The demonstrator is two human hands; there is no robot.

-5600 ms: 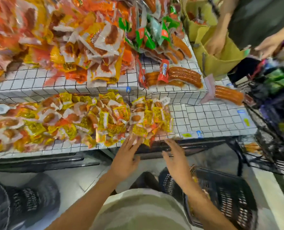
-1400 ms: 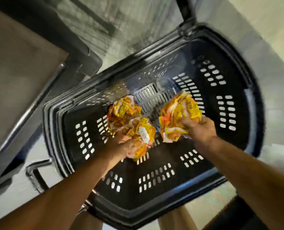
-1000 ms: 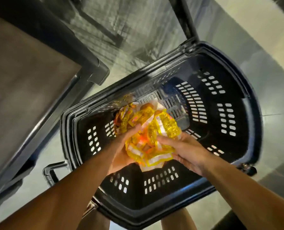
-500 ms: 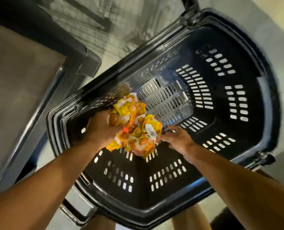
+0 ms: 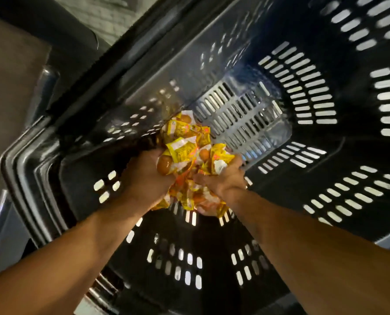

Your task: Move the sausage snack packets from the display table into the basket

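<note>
Grip: both hands clamp one crumpled bundle of sausage snack packets [image 5: 189, 162] between them, deep inside the basket [image 5: 303, 92].
Left hand: left hand [image 5: 144, 176] curls round the bundle's left flank, thumb side against a brown sausage showing through its wrapper.
Bundle: yellow and orange packets bulge up above the knuckles and spill out below the wrists; how many there are, can't tell.
Right hand: right hand [image 5: 225, 178] closes over the bundle's right flank, fingers buried in the wrappers.
Beyond the grip: the slotted floor of the basket lies just past the top of the bundle, and the far packets look close to touching it, though contact is not clear.
Left of the grip: the basket's near wall and thick rim [image 5: 30, 160] stand close beside the left wrist.
Stage: my read, this is the set-down, packets over the floor and release due.
Risk: slippery wrappers and a loose heap, so letting go from a height could scatter packets; the low ones dangling under the wrists could snag on withdrawing fingers and ride back out.
Risk two: the slots are narrow, but a thin packet edge might catch in one.
</note>
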